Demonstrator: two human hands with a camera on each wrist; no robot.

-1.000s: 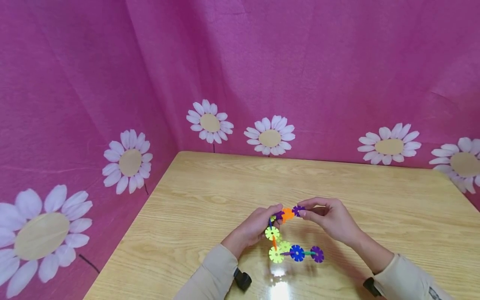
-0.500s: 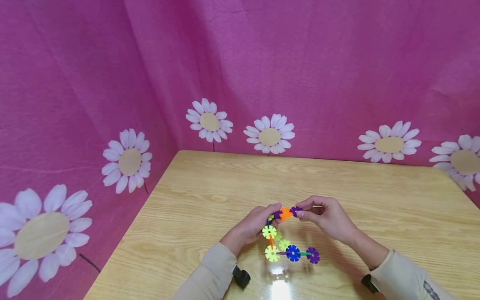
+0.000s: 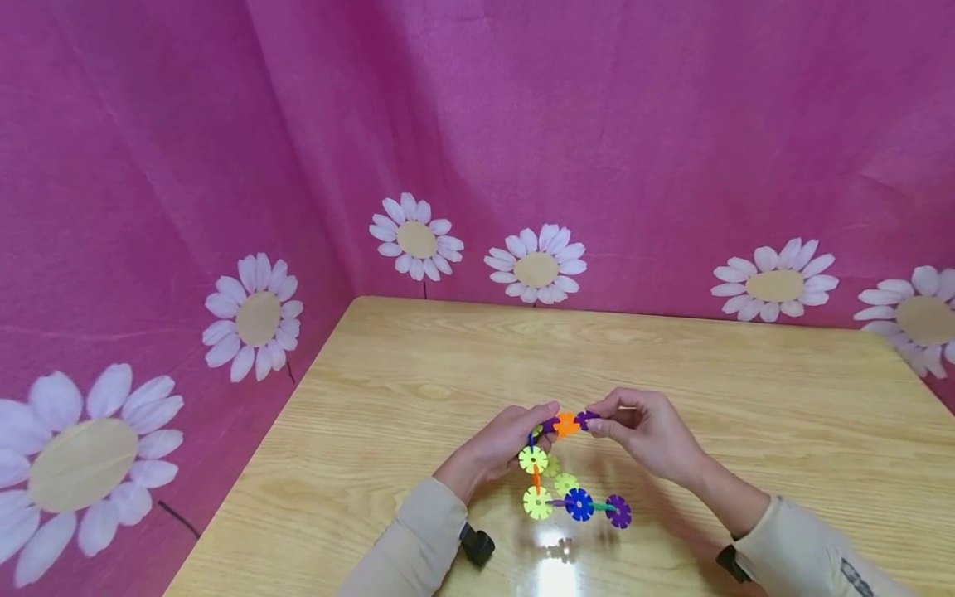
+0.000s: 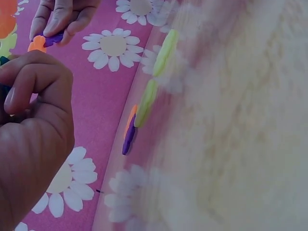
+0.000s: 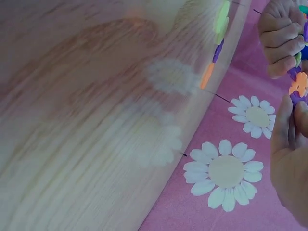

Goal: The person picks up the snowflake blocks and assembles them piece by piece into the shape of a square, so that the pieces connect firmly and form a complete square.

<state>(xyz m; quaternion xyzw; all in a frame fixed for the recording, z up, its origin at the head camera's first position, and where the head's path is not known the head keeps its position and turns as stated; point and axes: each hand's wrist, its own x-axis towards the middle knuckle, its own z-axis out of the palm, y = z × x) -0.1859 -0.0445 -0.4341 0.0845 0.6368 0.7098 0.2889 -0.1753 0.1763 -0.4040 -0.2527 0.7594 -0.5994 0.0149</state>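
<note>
My left hand (image 3: 498,444) holds a chain of notched, flower-shaped plastic discs above the table. Hanging from it are a yellow disc (image 3: 533,460), another yellow disc (image 3: 537,502), a blue disc (image 3: 579,504) and a purple disc (image 3: 618,512), with edge-on pieces between them. At the chain's upper end an orange disc (image 3: 566,424) sits between two purple ones. Thumb and fingers of my right hand (image 3: 656,435) pinch the outer purple disc (image 5: 298,97), which meets the orange disc. In the left wrist view, curled fingers (image 4: 43,77) hide part of the chain.
Loose discs lie flat on the glossy wooden table (image 3: 418,373): two yellow discs (image 4: 146,103) in a row, with an orange disc (image 5: 207,76) and a purple disc (image 5: 218,49) beside them. Pink cloth (image 3: 634,149) printed with daisies borders the table's back and left side.
The chain and both hands have shifted slightly left in the head view. The right hand keeps its pinch on the purple disc beside the orange one.
</note>
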